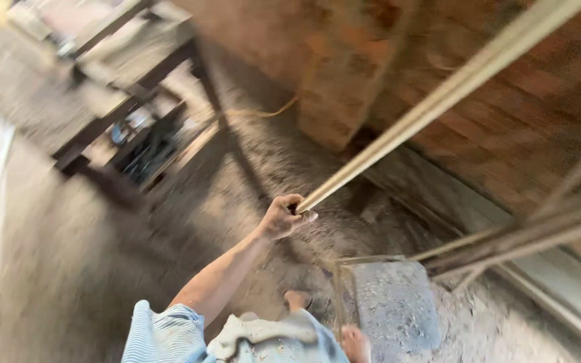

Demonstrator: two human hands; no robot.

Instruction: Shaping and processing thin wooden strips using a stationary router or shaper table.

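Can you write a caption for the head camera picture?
A left hand grips a long pale wooden strip above a dusty floor.

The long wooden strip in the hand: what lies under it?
Under the wooden strip: dusty floor, a grey slab and brick wall base. The gripping hand hides its end.

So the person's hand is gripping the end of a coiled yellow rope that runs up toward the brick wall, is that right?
Not quite. It is not a coiled yellow rope: the head view shows the hand closed around the lower end of a long, straight, pale wooden strip. The rest holds: the strip slants up toward the red-brown brick wall.
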